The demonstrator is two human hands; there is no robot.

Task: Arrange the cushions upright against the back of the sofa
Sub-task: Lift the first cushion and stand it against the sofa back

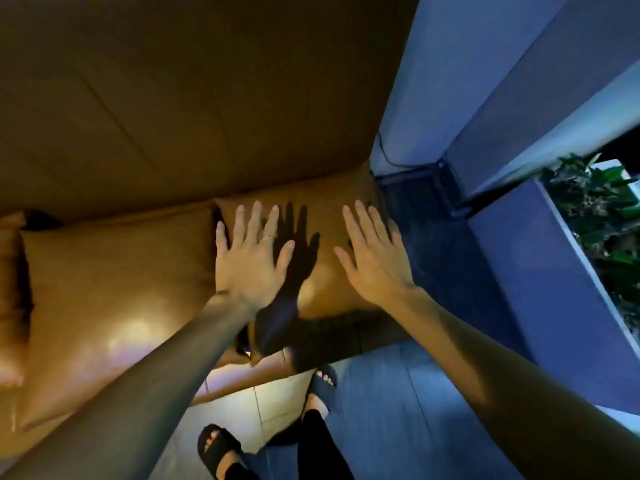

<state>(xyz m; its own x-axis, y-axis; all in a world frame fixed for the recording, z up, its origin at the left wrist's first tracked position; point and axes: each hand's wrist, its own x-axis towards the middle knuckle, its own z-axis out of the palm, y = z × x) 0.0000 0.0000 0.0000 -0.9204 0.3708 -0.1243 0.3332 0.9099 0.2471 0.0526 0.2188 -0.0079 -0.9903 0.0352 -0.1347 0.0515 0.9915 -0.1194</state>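
Brown leather sofa [173, 98] fills the upper left of the head view, with a blue wall [485, 81] meeting its right end and a tiled floor [398, 410] below. One brown cushion [322, 237] stands upright against the sofa back at the right end of the seat, its right edge near the wall corner. A second, larger cushion [114, 282] lies just beside it to the left, and the edge of a third [10, 271] shows at the far left. Left hand [247, 258], fingers spread and a ring on one finger, is flat and grasps nothing; it lies over the first cushion's left edge. Right hand [375, 258], likewise flat with fingers splayed and gripping nothing, lies over the same cushion's right part. Whether either palm presses the cushion cannot be told. Left hand's shadow falls between the two hands. Green plant [599, 216] shows at the right edge, beyond a low blue ledge. Two feet in black sandals [221, 448] stand on the floor.
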